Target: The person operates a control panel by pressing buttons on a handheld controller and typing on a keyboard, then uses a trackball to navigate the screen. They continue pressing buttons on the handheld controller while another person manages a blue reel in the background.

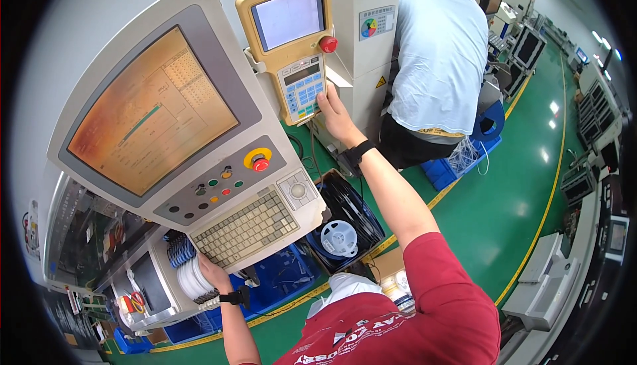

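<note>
Presently: pendant (286,52) being held, thumb at the keypad (304,92)

Pendant, one: being held by the right hand (337,117) just beside the upper right edge of the console (272,133). Its lower right side is being pinched between thumb and fingers, the thumb being laid over the keys, the fingers being hidden behind the casing. Whether a key is being pressed cannot be told.

Progress: the grip is being judged as secured, the thumb as placed. A pale screen is being shown on the pendant; a drawing and a table are being displayed on the monitor (152,116). No finished entry is being shown; what is left cannot be told.

Left hand (215,276): being rested by the white reels (191,282), just below the keyboard (249,231). Fingers are being partly hidden; whether they are spread or pinching anything cannot be told.

Materials: pendant, cream-yellow plastic, long, round-cornered, a domed red knob (328,44) being borne on its side. Keys, blue, small, flat. Console, pale grey, smooth, curved at the rim. Keyboard, aged beige, square-capped. Stop button (261,164), red, being ringed by yellow. Reels, thin-edged discs, being stacked side by side. Floor (524,192), glossy green, ceiling light being mirrored.
</note>
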A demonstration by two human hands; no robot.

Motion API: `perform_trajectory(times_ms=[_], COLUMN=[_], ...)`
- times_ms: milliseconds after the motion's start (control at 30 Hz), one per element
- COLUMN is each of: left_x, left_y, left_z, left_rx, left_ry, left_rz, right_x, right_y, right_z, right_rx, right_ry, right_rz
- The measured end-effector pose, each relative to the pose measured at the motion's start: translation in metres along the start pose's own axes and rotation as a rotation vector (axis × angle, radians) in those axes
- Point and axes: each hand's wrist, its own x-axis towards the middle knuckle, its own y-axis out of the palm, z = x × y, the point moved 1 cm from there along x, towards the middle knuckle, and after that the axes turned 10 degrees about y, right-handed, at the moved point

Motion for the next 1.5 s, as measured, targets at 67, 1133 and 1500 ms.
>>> perform_trajectory(times_ms=[67,1133,1500], left_x=[0.0,-0.002,-0.002], left_y=[-0.001,0.004,0.006], left_z=[0.004,-0.011,-0.015], left_rx=[0.008,0.005,0.014], left_ry=[-0.005,0.009,0.022], left_rz=[0.004,-0.019,-0.032], right_x=[0.0,0.003,0.0], right_y=[0.001,0.008,0.01], right_z=[0.001,0.007,0.008], right_rx=[-0.006,0.089,0.074], right_ry=[0.001,0.033,0.033], right_rz=[0.002,-0.086,-0.102])
